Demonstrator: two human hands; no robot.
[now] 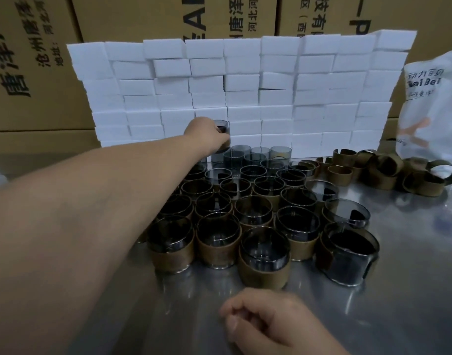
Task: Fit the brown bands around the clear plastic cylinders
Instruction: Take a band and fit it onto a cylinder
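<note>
Head view, near to far. The right hand (271,321) rests at the near edge of the metal table (399,303), its fingers loosely curled and holding nothing. Just beyond it stands a dense cluster of open-topped clear plastic cylinders, each wrapped in a brown band; the nearest banded cylinder (264,257) stands upright, its band covering the lower wall while the clear rim shows above. To its right, a cylinder with a gapped band (348,254) shows bare clear wall between the band's ends. The left forearm crosses the cluster from the near left. Behind the cluster, a few bare cylinders (258,155) stand in a tight group. Above them, the left hand (207,135) grips one held cylinder (223,129), raised clear of the table. At far right, loose brown bands (373,170) lie in a heap, near a white bag (435,98) whose contents cannot be seen. A wall of white foam blocks (245,85) stands behind, backed by cardboard boxes (40,60).
</note>
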